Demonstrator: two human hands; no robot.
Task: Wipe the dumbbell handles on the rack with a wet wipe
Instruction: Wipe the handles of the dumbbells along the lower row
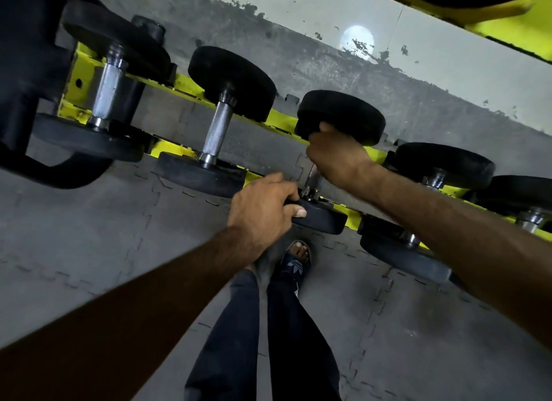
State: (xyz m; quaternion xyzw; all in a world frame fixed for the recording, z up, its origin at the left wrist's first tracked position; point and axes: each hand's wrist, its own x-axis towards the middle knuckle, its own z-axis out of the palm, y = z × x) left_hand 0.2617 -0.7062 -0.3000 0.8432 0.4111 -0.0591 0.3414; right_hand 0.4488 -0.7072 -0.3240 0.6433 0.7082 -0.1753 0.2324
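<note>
Flanking the gripped dumbbell (340, 116) sit neighbouring dumbbells (216, 128) (yellow rack (70, 101)).

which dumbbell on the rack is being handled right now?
The third dumbbell from the left: the right hand curls round its handle, and the left hand grips its near plate. Its left neighbour is untouched, its handle bare.
</note>
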